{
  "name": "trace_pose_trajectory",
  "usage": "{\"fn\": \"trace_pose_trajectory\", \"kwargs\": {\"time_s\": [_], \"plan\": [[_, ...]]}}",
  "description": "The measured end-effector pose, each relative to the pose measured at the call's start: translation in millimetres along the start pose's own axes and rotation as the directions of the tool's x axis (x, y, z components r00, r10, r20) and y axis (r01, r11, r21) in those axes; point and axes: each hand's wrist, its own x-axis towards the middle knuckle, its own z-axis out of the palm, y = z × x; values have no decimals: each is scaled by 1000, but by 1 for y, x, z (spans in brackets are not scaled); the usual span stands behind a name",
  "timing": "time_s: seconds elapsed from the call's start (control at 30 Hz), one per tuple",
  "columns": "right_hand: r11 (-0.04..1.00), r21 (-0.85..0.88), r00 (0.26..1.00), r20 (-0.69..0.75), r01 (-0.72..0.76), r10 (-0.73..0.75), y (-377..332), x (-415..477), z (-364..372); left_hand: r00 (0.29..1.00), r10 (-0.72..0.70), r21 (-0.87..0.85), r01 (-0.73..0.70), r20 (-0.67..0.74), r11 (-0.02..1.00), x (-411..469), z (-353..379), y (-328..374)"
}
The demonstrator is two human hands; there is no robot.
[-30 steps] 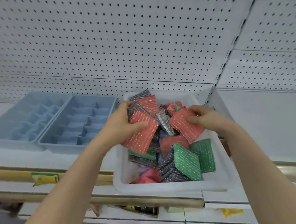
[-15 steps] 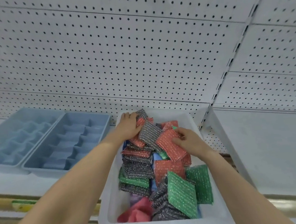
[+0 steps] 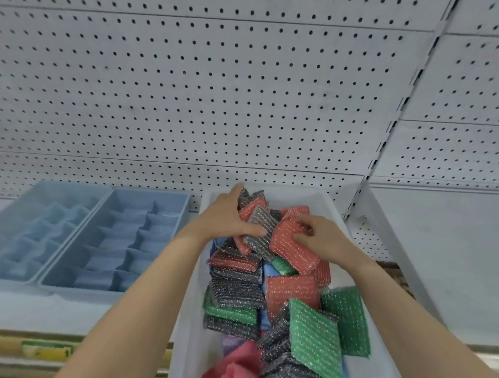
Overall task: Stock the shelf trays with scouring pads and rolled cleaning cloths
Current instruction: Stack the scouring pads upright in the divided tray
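Note:
A white bin (image 3: 193, 334) on the shelf holds several red, green and grey scouring pads (image 3: 314, 332), with a pink cloth (image 3: 234, 373) at its near end. My left hand (image 3: 224, 220) grips a bunch of red and grey pads (image 3: 256, 220) at the bin's far end. My right hand (image 3: 322, 237) pinches a red pad (image 3: 290, 245) beside them. Two blue divided trays (image 3: 122, 242) sit to the left of the bin, their compartments holding nothing.
White pegboard (image 3: 235, 86) backs the shelf. A white divider panel (image 3: 394, 252) stands right of the bin. The shelf's front edge carries a wooden rail with a yellow-green label (image 3: 47, 350).
The view has tilted up and closer to the bin. Both hands stay at the bin's far end; my left hand now holds a smaller bunch of red and grey pads.

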Motion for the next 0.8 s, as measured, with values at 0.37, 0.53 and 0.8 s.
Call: {"fn": "trace_pose_trajectory", "kwargs": {"time_s": [0.37, 0.53, 0.8], "plan": [[824, 567, 967, -212, 2, 143, -6, 18, -19, 887, -81, -316, -76, -455, 946, -43, 11, -7], [789, 609, 957, -269, 84, 106, -30, 32, -17, 817, -201, -532, -147, -540, 834, -66, -10, -30], [890, 446, 982, -189, 99, -15, -120, 72, 7, 803, -253, -675, -234, -540, 700, -84, -83, -116]]}}
